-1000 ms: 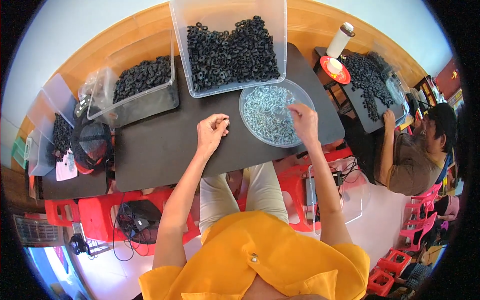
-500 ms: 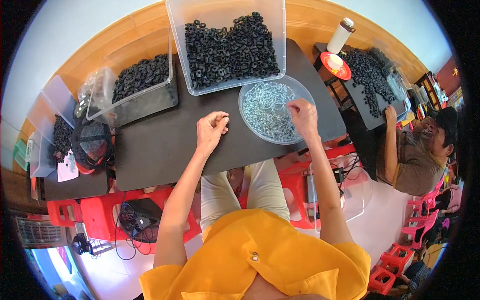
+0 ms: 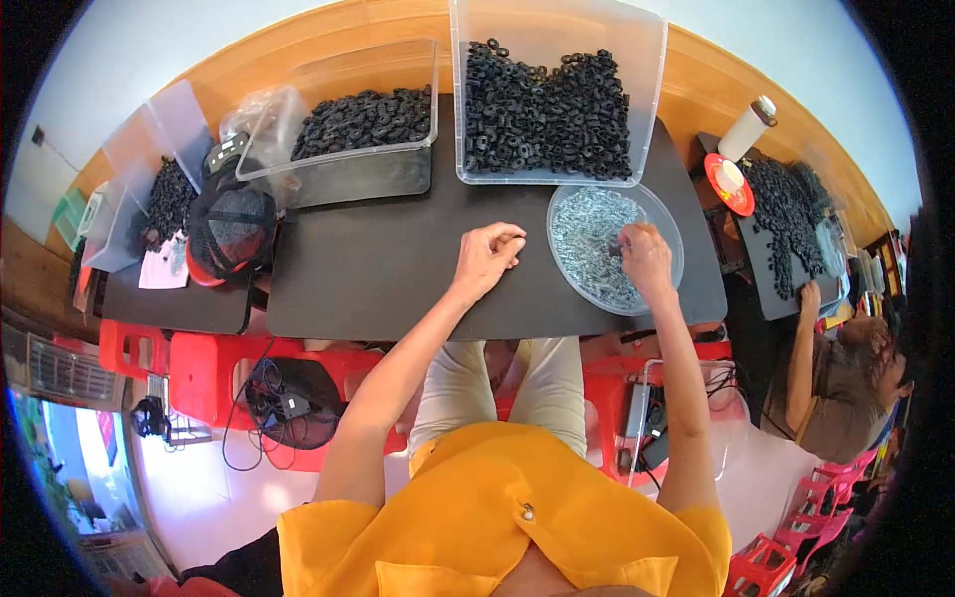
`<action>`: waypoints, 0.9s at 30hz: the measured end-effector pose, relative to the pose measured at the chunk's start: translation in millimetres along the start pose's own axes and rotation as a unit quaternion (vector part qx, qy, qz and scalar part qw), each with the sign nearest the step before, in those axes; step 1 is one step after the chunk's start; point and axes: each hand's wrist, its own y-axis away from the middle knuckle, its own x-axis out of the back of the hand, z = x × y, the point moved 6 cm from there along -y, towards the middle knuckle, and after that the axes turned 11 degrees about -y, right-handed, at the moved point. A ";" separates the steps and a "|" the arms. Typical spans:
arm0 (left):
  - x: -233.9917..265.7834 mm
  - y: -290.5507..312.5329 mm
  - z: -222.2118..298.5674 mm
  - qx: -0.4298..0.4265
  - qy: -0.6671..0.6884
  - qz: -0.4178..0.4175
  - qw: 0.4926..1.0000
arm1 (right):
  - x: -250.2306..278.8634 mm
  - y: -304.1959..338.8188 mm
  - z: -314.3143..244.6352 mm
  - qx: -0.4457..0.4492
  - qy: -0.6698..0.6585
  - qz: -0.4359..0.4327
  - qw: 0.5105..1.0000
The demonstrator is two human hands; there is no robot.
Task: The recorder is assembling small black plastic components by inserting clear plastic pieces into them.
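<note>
Over the dark table, my left hand [image 3: 488, 261] is closed, with thumb and fingertips pinched together. Whatever it may hold is too small to make out. My right hand [image 3: 649, 261] is above the right half of a shallow round clear tray [image 3: 677, 231], its fingers also drawn together in a pinch. Many small shiny metal pieces [image 3: 589, 231] fill that tray. Nothing can be told between the right fingertips. Just behind the tray stands a large clear plastic bin [image 3: 557, 181] holding a heap of small black ring-like parts [image 3: 547, 119].
A second clear bin [image 3: 358, 184] of black parts stands at the back left. Beside it lies a black mesh cap [image 3: 234, 227]. At the right, a person [image 3: 846, 383] sits by another table with black parts [image 3: 786, 214], a white bottle [image 3: 746, 129] and a red plate [image 3: 718, 189].
The whole view has swung, so the table and bins appear farther right. My right hand has shifted slightly toward the middle of the tray. My left hand stays pinched over the table.
</note>
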 end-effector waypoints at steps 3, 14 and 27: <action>-1.3 1.1 2.3 -0.009 -0.001 -0.007 1.000 | -1.8 -3.5 4.3 -0.006 0.005 -0.021 1.000; 1.3 -1.0 1.5 -0.004 -0.007 -0.015 1.000 | 1.3 -6.1 7.8 0.020 -0.058 -0.015 0.998; -0.7 -0.6 2.0 0.003 -0.038 -0.014 0.999 | -4.0 -3.9 5.1 0.100 0.047 -0.050 0.993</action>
